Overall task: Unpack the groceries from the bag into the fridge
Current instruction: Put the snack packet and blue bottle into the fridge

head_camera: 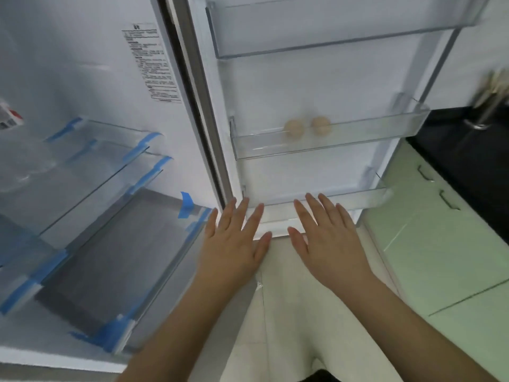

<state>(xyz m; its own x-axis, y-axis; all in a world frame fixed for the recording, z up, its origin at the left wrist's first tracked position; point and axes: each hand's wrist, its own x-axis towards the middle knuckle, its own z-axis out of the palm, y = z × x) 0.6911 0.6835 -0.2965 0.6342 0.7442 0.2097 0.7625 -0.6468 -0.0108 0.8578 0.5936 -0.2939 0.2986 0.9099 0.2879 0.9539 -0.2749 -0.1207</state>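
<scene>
Fridge door (316, 86) stands open on the right of the view, its inner side facing the camera, with clear plastic bins across it. Two pale round eggs (307, 127) sit side by side in the middle door bin (358, 139), touching or nearly touching each other. The top door bin (330, 37) and the lowest door bin (358, 195) show nothing inside them. Both hands reach forward with fingers straight and spread, palms down, holding nothing: the left hand (237, 238) lies in front of the door's lower hinge-side corner, the right hand (327, 235) just beside it, its fingertips over the front of the lowest bin. The two hands are apart, thumbs pointing toward each other; whether they touch the door is unclear. To the left, the fridge interior (82, 78) holds glass shelves (91, 166) with strips of blue tape (186, 205) on their edges and a printed label (151, 62) on the inner wall. No grocery bag shows in this view. Pale green cabinets (440, 244) and a dark countertop (468, 150) stand to the right of the door, with a blurred metal utensil holder (487, 106) on top
</scene>
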